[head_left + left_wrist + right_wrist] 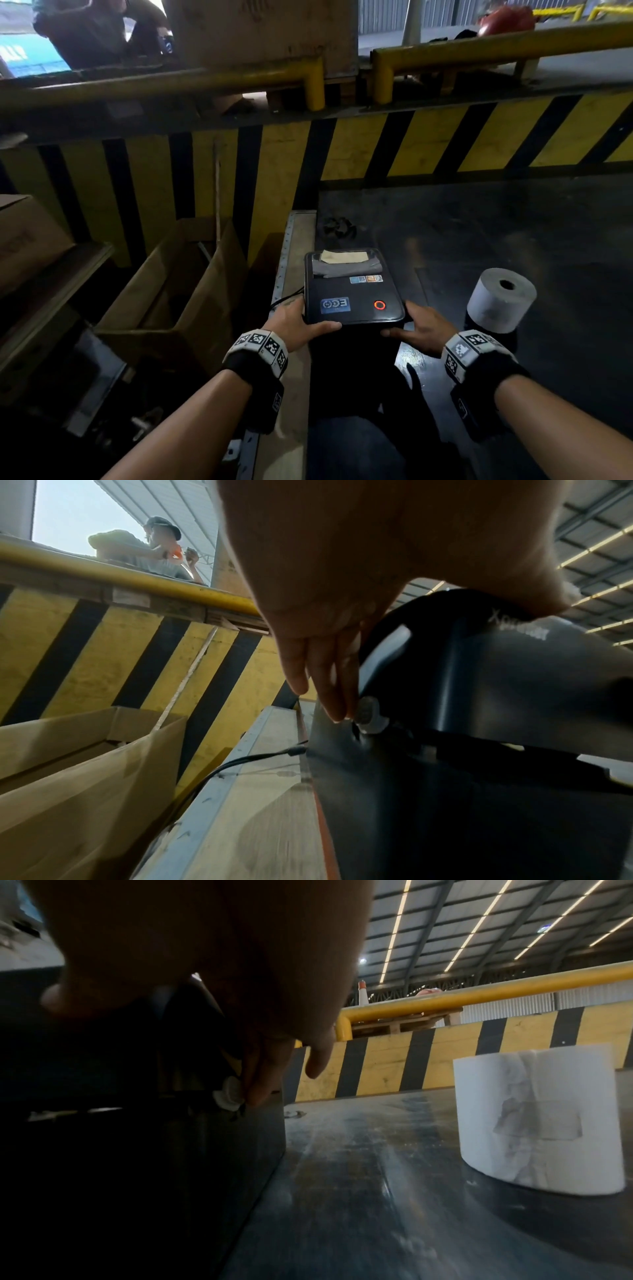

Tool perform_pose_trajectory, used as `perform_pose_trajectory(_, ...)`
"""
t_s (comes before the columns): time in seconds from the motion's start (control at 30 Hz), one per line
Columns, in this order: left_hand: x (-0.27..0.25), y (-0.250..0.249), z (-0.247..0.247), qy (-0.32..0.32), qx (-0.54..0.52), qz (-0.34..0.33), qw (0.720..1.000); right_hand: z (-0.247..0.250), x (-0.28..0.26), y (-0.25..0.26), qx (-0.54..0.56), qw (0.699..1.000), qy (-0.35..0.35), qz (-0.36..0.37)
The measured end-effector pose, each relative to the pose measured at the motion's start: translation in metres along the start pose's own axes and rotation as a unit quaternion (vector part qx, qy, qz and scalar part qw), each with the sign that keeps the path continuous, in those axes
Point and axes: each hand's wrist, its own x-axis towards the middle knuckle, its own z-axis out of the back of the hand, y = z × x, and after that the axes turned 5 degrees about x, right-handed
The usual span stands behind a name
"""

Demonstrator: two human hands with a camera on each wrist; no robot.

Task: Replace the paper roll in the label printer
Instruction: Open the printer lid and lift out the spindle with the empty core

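Note:
A black label printer (354, 291) with a lit red ring button stands at the left edge of a dark table (513, 222). A strip of paper (346, 262) lies at its far slot. My left hand (308, 318) holds its near left corner, thumb on the top front edge. In the left wrist view the fingers (329, 685) run down the printer's side (496, 683) to a white latch (369, 715). My right hand (407, 322) holds the near right corner the same way, fingers (260, 1074) at a white latch (227, 1096). A white paper roll (500, 301) stands upright to the right, untouched.
A yellow-and-black striped barrier (411, 147) with yellow rails runs behind the table. An open cardboard box (171, 291) sits lower left, another box (24, 233) on a shelf beyond. A black cable (246, 758) leaves the printer's left side. A person (96, 31) sits behind the barrier.

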Motion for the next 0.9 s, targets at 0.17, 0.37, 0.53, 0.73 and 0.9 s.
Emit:
perform_pose_trajectory(0.17, 0.01, -0.009, 0.027, -0.017, -0.025, 0.001, 1.0, 0.026, 0.018, 0.016, -0.025, 0.999, -0.02, 0.01)
perform_pose_trajectory(0.37, 0.037, -0.006, 0.042, -0.067, -0.17, -0.019, 0.983, 0.061, 0.049, 0.043, -0.094, 0.992, -0.082, -0.001)
perform_pose_trajectory(0.53, 0.054, -0.027, 0.054, -0.169, -0.264, -0.009, 0.95, 0.07, 0.076, 0.058, -0.078, 0.982, -0.172, -0.011)
perform_pose_trajectory(0.73, 0.082, -0.035, 0.059, -0.232, -0.341, -0.053, 0.909, 0.077, 0.104, 0.064, -0.019, 0.974, -0.223, 0.024)
perform_pose_trajectory(0.9, 0.111, -0.036, 0.066, -0.258, -0.307, -0.05, 0.915, 0.072, 0.12, 0.061, -0.06, 0.962, -0.226, 0.145)
